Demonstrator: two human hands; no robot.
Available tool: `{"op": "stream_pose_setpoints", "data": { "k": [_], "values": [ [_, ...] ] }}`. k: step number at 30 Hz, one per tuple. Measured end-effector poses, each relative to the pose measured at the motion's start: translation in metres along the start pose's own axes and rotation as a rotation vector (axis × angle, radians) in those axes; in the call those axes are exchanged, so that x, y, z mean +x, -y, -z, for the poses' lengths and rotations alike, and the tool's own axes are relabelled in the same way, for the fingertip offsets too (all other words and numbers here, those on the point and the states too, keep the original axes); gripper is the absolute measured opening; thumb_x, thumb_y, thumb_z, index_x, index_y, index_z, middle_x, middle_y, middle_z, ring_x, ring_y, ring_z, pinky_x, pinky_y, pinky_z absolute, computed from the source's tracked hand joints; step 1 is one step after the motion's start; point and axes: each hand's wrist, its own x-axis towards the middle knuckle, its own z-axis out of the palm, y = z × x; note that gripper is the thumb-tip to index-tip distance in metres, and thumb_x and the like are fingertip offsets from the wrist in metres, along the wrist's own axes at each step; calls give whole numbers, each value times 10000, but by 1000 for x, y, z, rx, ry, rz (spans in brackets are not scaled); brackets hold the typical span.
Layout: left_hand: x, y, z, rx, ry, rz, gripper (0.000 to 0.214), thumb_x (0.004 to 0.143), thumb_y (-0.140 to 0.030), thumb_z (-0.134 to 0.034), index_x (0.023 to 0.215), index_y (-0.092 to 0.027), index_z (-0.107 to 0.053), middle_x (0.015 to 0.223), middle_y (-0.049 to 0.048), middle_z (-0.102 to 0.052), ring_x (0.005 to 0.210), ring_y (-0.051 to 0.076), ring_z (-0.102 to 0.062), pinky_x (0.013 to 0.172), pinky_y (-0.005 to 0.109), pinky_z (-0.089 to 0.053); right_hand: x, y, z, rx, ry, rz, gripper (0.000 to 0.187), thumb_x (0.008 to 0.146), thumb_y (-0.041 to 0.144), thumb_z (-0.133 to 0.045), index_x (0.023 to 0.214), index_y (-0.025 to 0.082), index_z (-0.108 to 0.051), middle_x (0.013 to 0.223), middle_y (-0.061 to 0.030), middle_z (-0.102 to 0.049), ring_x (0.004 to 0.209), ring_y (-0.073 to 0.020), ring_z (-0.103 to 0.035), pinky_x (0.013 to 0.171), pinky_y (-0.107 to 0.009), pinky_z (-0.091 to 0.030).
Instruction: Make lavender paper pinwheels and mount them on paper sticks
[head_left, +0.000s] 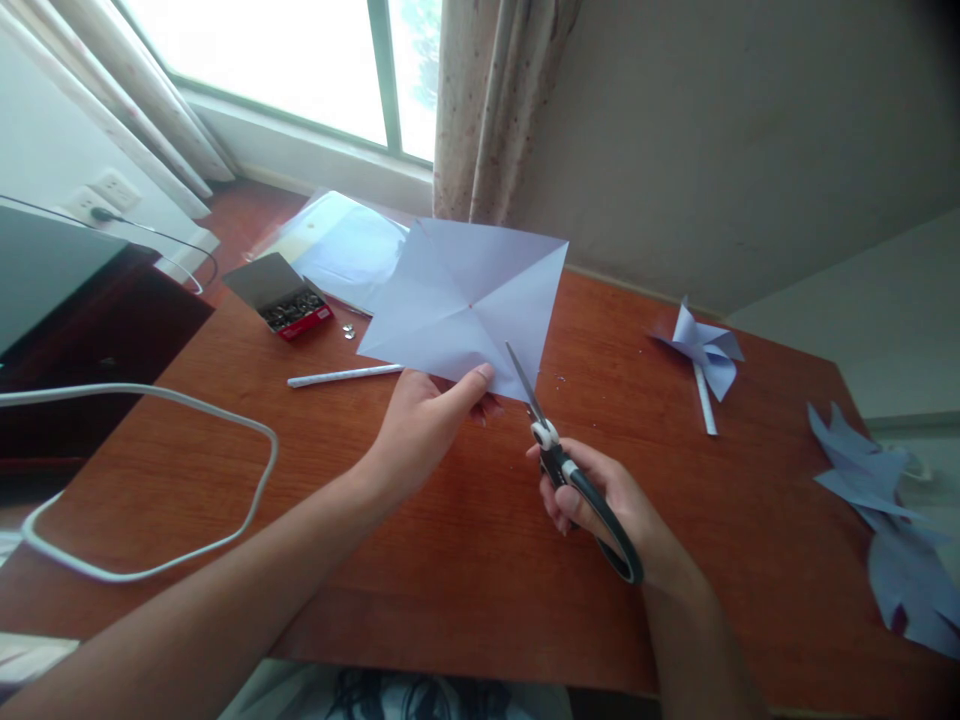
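Note:
My left hand pinches the near edge of a square sheet of paper, thumb on top and fingers beneath. Creases run from the sheet's corners to a small reddish dot at its middle. In my right hand is a pair of scissors with black and white handles. One blade lies over the paper near its lower right corner, pointing toward the centre; the other blade is hidden, apparently under the sheet. Behind my left hand a rolled paper stick lies on the table, partly covered by the sheet.
An open red box of metal pins stands at the back left, two loose pins beside it. Behind is a clear packet of paper. A paper pinwheel and folded paper pieces lie right. A white cable loops at left.

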Motion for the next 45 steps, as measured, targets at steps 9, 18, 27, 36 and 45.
{"op": "stream_pose_setpoints", "data": {
  "k": [9,18,27,36,45],
  "values": [
    [0,0,-1,-4,-12,3,274,819,-326,-695,623,-135,-683,600,42,-698,564,141,-608,554,228,-467,0,-1,0,24,3,10,542,821,561,-737,1154,161,-585,787,-1,-553,644,-115,-489,579,-244,-425],
    [0,1,0,-5,0,-8,255,825,-318,-697,643,-139,-684,612,39,-701,571,144,-614,564,232,-478,0,0,0,13,2,2,547,815,568,-736,1149,165,-579,793,-4,-556,648,-128,-498,588,-259,-438],
    [0,2,0,0,-4,3,265,818,-337,-699,642,-139,-690,614,47,-703,575,156,-622,566,244,-483,-1,0,0,9,6,4,533,830,561,-726,1152,163,-577,791,-5,-551,653,-128,-492,589,-260,-428],
    [0,1,-1,8,-4,-4,279,828,-328,-689,619,-143,-685,603,46,-696,571,148,-613,570,238,-477,0,-3,2,-18,2,4,498,852,538,-714,1158,163,-595,785,7,-518,643,-120,-482,575,-246,-426],
    [0,-1,-1,0,-14,13,274,814,-328,-697,615,-141,-684,598,49,-695,558,150,-613,555,238,-469,-1,0,1,-36,-19,-10,529,826,567,-725,1143,159,-610,778,6,-511,630,-121,-463,559,-253,-399]
  ]
}}
